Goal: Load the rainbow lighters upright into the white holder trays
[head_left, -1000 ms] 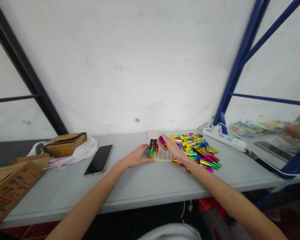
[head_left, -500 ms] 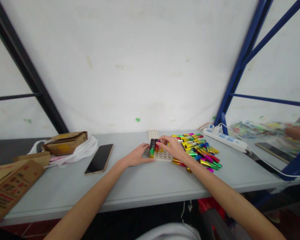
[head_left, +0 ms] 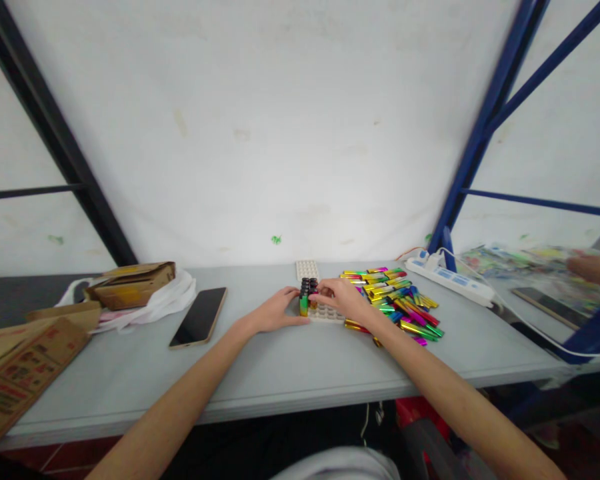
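Note:
A pale tray with round holes (head_left: pixel 330 313) lies on the table, and several shiny tubes with black tops (head_left: pixel 304 303) stand upright at its left end. My left hand (head_left: pixel 277 310) rests beside them, thumb and fingers spread around the tray's left edge. Over the tray, my right hand (head_left: pixel 337 297) has its fingers pinched at the row of tubes; what lies between the fingertips is too small to name. Right of that hand is a loose pile of shiny coloured tubes (head_left: pixel 410 313). Another pale holed piece (head_left: pixel 307 268) lies behind the tray.
A phone (head_left: pixel 200 318) lies left of my left arm. Farther left are a small cardboard box (head_left: pixel 135 287) on a white plastic bag (head_left: pixel 167 303) and a larger carton (head_left: pixel 30 367). A power strip (head_left: pixel 450 279) sits at the right; beyond it shows another person's hand (head_left: pixel 597 268).
My right hand has shifted slightly left, closer to the standing tubes. The red and yellow tubes seen by its fingertips are now mostly covered. My left hand has stayed in place.

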The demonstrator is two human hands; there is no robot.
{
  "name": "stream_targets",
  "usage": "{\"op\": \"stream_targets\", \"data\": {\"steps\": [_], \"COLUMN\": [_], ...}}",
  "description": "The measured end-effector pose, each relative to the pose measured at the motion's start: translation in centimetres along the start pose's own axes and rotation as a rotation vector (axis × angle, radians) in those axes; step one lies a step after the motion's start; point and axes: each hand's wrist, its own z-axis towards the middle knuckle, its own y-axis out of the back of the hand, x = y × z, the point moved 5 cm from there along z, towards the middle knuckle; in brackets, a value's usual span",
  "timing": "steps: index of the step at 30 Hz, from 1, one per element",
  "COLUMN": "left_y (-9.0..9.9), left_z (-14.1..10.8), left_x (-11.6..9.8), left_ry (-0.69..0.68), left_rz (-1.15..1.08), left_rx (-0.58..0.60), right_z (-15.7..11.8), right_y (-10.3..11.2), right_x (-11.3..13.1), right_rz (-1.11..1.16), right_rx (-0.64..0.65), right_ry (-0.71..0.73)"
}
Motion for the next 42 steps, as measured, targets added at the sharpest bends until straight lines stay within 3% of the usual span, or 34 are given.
{"op": "stream_targets", "data": {"steps": [6, 11, 13, 18, 32, 36, 42], "left_y": [0.2, 0.2, 0.1, 0.0, 0.1, 0.1, 0.2], "left_z": [-0.1, 0.0, 0.0, -0.1, 0.0, 0.0, 0.0], "left_x": [-0.3, -0.1, 0.0, 0.2, 0.1, 0.1, -0.2], "left_ry": [0.012, 0.021, 0.024, 0.032, 0.031, 0.039, 0.026], "left_rz": [-0.003, 0.001, 0.005, 0.034, 0.047, 0.049, 0.040], "left_rx": [-0.005, -0.002, -0.008, -0.005, 0.014, 0.011, 0.006], "right_z": [0.1, -0.2, -0.6, -1.4, -1.3, -1.3, -0.5], "right_y": [1.7, 4.2, 4.5, 3.4, 3.7, 3.7, 4.3], "right_x": [-1.6, -4.9, -6.2, -7.9, -8.0, -7.4, -5.0], "right_rz": [-0.162, -0.443, -0.515, -0.549, -0.535, -0.545, -0.262], "right_rx": [-0.091, -0.179, -0.123, 0.152, 0.225, 0.152, -0.117], "right_ry": [-0.072, -0.138, -0.162, -0.197, -0.368, -0.275, -0.168]}}
